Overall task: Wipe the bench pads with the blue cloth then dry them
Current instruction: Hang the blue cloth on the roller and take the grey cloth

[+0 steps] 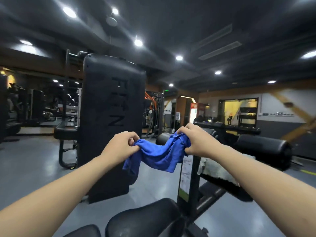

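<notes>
— So, where do you stand with the wiping?

— Barely begun, by the look of it. Your left hand (pixel 122 146) pinches one end of the blue cloth (pixel 159 153) between thumb and curled fingers, and your right hand (pixel 198 142) has the other end bunched tight in its grip. The cloth hangs slack between them, up in the air, touching no pad.

— Which pads are left for you?

— All of them, I'd judge. The seat pad (pixel 143 221) sits low in front of you, the tall upright back pad (pixel 112 120) stands beyond your left hand, and the roller pads (pixel 261 147) lie off to your right. Nothing shows a wet streak, though the picture is too blurred to be sure.

— And the drying?

— Not started. A pale towel (pixel 217 170) is draped over the frame under your right forearm; you could use that once the wiping is finished.
</notes>
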Tool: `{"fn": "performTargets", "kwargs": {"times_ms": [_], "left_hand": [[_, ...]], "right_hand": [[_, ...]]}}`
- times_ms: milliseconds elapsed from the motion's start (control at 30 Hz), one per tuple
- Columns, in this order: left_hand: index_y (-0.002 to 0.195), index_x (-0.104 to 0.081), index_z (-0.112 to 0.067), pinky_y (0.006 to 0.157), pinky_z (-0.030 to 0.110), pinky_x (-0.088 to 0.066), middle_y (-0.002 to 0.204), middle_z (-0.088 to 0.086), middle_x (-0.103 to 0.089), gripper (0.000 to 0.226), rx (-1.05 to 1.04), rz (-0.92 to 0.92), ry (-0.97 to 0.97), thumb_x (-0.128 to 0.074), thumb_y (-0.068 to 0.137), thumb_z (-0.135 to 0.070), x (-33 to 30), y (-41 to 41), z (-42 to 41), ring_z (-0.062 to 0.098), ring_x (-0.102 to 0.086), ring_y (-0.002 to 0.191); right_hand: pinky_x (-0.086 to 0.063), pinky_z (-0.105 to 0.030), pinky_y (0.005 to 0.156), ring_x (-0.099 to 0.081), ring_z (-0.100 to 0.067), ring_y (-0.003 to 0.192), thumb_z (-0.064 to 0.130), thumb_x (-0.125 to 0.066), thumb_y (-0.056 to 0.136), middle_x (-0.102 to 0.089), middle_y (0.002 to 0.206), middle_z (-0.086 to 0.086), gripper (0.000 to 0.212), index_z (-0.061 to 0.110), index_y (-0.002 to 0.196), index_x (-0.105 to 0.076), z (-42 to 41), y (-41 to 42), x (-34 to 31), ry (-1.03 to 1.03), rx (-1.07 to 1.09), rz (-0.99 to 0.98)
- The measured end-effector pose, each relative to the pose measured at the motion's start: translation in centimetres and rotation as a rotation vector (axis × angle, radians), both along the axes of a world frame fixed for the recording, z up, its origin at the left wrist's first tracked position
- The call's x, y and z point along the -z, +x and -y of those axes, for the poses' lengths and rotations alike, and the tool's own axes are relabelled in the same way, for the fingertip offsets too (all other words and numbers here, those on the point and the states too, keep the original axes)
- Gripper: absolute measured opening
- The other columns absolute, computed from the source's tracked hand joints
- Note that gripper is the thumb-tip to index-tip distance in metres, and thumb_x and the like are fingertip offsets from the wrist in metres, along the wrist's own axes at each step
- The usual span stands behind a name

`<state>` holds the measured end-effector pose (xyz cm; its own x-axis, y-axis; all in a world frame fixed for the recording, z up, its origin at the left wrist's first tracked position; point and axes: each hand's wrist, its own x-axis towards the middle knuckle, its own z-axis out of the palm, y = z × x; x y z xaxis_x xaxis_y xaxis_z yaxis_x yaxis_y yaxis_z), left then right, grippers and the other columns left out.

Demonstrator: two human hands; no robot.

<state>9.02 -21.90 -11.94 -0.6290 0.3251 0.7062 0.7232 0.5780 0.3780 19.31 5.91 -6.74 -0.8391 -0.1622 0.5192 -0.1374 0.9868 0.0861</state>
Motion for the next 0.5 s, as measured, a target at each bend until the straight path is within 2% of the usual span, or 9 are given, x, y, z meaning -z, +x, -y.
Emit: {"fn": "performTargets", "kwargs": {"times_ms": [233, 333, 400, 500], "left_hand": [[0.083, -0.067, -0.031, 0.068, 0.029, -0.047, 0.078, -0.005, -0.060, 0.008, 0.065, -0.030, 0.011, -0.069, 0.077, -0.025, -2.8, -2.9, -8.5, 0.010, -0.058, 0.077], [0.085, -0.068, -0.031, 0.063, 0.024, -0.043, 0.077, -0.005, -0.061, 0.011, 0.100, -0.020, 0.003, -0.068, 0.079, -0.022, -3.3, -4.3, -11.9, 0.012, -0.058, 0.076], [0.085, -0.068, -0.031, 0.060, 0.021, -0.040, 0.077, -0.007, -0.060, 0.011, 0.118, -0.014, 0.013, -0.068, 0.081, -0.021, -3.9, -5.2, -14.3, 0.010, -0.058, 0.075], [0.087, -0.068, -0.029, 0.063, 0.023, -0.043, 0.077, -0.010, -0.059, 0.008, 0.131, -0.023, 0.074, -0.068, 0.083, -0.022, -4.6, -6.6, -17.9, 0.011, -0.058, 0.075]], "right_hand": [[-0.047, -0.034, 0.092, -0.047, -0.020, 0.109, 0.019, -0.073, 0.078, -0.045, 0.115, 0.002, 0.058, 0.028, 0.131, -0.051, -6.9, -0.4, -4.9, 0.087, 0.111, -0.002], [-0.049, -0.031, 0.087, -0.049, -0.019, 0.105, 0.020, -0.074, 0.078, -0.044, 0.112, 0.004, 0.058, 0.029, 0.131, -0.052, -10.1, -1.6, -5.2, 0.048, 0.143, 0.021], [-0.052, -0.034, 0.088, -0.052, -0.019, 0.103, 0.020, -0.074, 0.078, -0.045, 0.112, 0.004, 0.058, 0.030, 0.131, -0.052, -12.2, -2.6, -5.1, 0.007, 0.169, 0.034], [-0.055, -0.034, 0.087, -0.056, -0.020, 0.102, 0.020, -0.075, 0.077, -0.049, 0.115, 0.003, 0.057, 0.030, 0.129, -0.054, -15.2, -4.1, -4.6, -0.053, 0.196, 0.044]]}}
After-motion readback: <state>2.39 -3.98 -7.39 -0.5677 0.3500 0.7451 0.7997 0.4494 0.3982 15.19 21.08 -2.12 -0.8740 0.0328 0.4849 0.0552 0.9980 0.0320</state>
